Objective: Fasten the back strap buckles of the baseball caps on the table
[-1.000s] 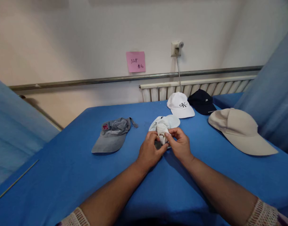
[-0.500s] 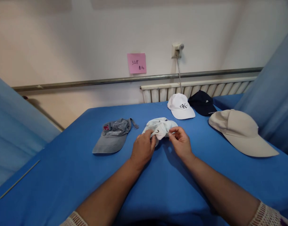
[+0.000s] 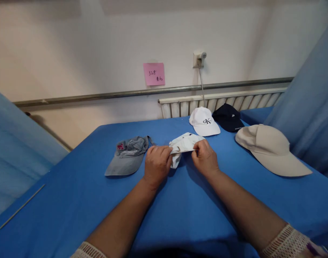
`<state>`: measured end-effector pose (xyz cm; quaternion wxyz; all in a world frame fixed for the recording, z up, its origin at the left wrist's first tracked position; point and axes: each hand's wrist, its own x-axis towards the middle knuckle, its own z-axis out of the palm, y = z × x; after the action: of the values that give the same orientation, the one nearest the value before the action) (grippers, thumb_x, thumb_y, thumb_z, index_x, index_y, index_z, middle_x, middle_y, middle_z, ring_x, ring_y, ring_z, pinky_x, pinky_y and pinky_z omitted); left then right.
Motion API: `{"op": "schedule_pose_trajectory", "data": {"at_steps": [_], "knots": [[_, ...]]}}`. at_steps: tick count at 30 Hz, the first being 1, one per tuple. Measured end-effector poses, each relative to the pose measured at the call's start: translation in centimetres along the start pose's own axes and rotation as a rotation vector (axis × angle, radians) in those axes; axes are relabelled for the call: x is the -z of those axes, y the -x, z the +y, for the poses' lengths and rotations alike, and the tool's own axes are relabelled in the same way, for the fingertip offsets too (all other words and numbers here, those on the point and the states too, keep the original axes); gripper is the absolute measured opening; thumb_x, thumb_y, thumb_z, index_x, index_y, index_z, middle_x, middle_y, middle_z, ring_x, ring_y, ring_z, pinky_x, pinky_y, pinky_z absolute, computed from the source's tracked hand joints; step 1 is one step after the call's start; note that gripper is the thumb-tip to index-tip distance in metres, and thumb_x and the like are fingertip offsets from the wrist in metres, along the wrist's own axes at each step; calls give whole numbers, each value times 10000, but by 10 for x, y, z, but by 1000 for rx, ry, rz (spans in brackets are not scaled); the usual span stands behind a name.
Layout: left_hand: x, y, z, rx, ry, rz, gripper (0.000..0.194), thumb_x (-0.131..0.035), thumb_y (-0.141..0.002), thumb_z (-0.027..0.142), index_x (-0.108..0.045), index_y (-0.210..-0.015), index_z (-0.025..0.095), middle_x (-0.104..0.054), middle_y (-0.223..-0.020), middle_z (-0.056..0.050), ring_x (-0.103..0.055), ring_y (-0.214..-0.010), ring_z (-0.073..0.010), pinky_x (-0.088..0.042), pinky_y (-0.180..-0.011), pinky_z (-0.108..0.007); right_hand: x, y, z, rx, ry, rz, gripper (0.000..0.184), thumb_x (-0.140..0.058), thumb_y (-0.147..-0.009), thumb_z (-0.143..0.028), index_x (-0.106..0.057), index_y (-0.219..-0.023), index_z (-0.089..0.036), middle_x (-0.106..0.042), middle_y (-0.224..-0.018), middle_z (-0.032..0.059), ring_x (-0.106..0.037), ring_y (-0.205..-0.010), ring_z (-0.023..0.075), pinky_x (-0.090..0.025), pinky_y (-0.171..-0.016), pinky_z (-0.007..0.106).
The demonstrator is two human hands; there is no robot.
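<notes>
your left hand point(image 3: 157, 161) is closed, its thumb and fingers pinching the left end of the near band point(image 3: 181, 147) of the pale cap point(image 3: 187, 138). your right hand point(image 3: 206, 156) is closed too, fingers curled on the band's other end; its fingertips are mostly hidden. the cap sits between your hands, in the middle of the blue surface point(image 3: 185, 222).

a second ago your hands were almost together, with a bunched fold of cloth between their fingertips. half a second ago the left hand had drawn away to the left, and the cloth still looked crumpled. now the hands are wider apart, knuckles up, and the band runs nearly straight from one to the other, a small mark showing near its left end. your left hand now overlaps the strap end of the grey cap point(image 3: 128, 156) in view; you can't tell whether they touch.

the grey cap, white cap point(image 3: 204, 123), black cap point(image 3: 228, 118), beige cap point(image 3: 273, 147) and stick point(image 3: 21, 207) lie where they did.
</notes>
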<state>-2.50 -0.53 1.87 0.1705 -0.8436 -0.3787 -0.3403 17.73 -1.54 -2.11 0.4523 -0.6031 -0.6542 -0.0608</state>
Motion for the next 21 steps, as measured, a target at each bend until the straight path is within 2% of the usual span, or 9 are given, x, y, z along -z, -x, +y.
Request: {"op": "schedule_pose_trajectory", "data": {"at_steps": [3,7,11,13,16,19,21], "knots": [[0,0,4,-31,8,12,173,-550,-877,222,-643,-1019,188,-691,-980,-87,-602,-906,-231,-419,-841,-388,5,0,-1,-3,26,-9,137,-486,-781,-132,-519,-896,-199,-559,-890,80,-550,-807,230,-442,-693,335],[-5,3,10,-52,38,37,172,-555,-869,204,-625,-1025,182,-675,-963,-89,-595,-892,-232,-432,-820,-384,14,7,-14,148,-37,-84,273,-544,-813,-206,-524,-1085,-181,-565,-1049,114,-563,-919,249,-463,-777,353],[-10,7,15,-60,197,46,187,-558,-857,190,-586,-1041,185,-667,-968,-85,-601,-917,-221,-450,-837,-376,15,12,-24,206,-82,-154,212,-522,-850,-196,-569,-1056,-210,-589,-994,81,-584,-851,212,-464,-744,313],[-10,8,18,-44,298,32,274,-584,-837,209,-548,-1106,182,-660,-1022,-89,-600,-971,-222,-452,-877,-383,14,12,-21,176,-107,-138,169,-514,-839,-176,-585,-989,-209,-600,-916,60,-587,-805,199,-460,-724,302],[-7,8,18,-4,380,-30,426,-640,-799,282,-499,-1189,182,-631,-1131,-105,-577,-1069,-245,-440,-934,-412,11,9,-9,44,-180,-27,138,-519,-820,-187,-581,-943,-202,-618,-860,42,-591,-773,190,-461,-708,299],[-5,6,15,9,417,-142,523,-684,-768,332,-477,-1227,191,-604,-1205,-114,-549,-1130,-262,-416,-974,-435,10,5,2,-95,-280,60,216,-506,-833,-211,-576,-1037,-207,-651,-886,32,-596,-745,178,-473,-699,300],[-5,5,12,-7,424,-219,520,-702,-760,342,-491,-1213,199,-602,-1219,-113,-539,-1147,-267,-400,-990,-446,11,3,5,-126,-321,83,282,-491,-845,-217,-576,-1114,-214,-665,-931,37,-605,-762,181,-485,-712,310]]}}
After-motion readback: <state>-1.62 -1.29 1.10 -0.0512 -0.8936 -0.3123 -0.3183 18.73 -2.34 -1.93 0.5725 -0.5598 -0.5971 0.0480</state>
